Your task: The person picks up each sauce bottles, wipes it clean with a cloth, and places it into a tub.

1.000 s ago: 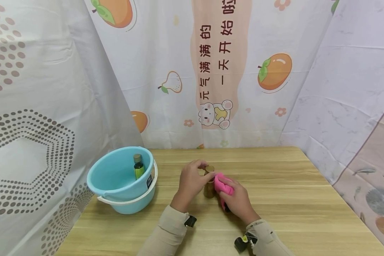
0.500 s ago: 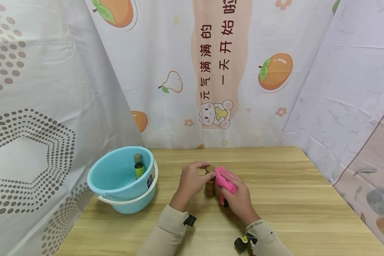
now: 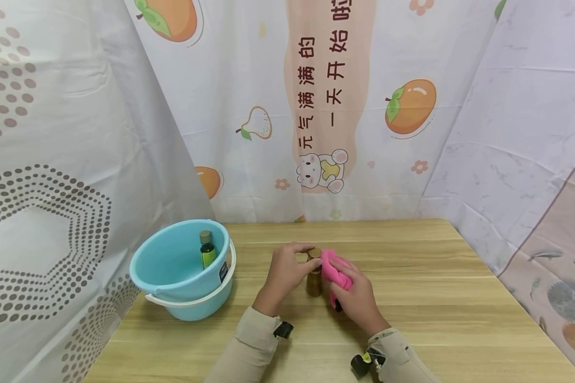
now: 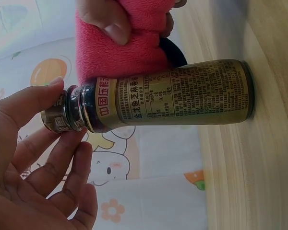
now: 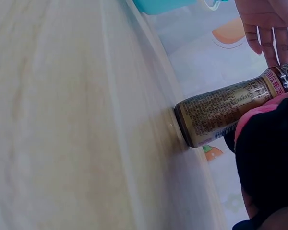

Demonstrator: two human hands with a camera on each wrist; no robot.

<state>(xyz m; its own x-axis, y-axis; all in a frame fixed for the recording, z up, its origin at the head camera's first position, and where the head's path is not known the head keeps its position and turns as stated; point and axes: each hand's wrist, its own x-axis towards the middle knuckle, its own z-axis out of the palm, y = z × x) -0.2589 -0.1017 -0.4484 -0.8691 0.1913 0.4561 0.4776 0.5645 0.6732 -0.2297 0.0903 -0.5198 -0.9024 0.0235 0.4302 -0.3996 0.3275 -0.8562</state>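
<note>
A bottle of sesame oil (image 3: 314,285) with a gold-brown label stands upright on the wooden table. My left hand (image 3: 285,272) pinches it at the cap, thumb on one side and fingertips on the other, as the left wrist view shows. In my right hand (image 3: 360,299) is a bunched pink cloth (image 4: 117,52), fluffy, with a black part (image 5: 266,153). The cloth lies against the side of the bottle, near its shoulder and upper label. Part of the bottle's neck is hidden behind the left thumb in the head view.
A light blue bucket (image 3: 146,263) with a white handle stands at the left of the table. Inside it is a dark bottle (image 3: 207,249) with a yellow-green label. Behind the table (image 3: 441,298) hangs a printed curtain (image 3: 249,175).
My right hand and the pink cloth have shifted slightly up along the bottle since a second ago. The left hand keeps its pinch at the cap, and the bottle stays in place.
</note>
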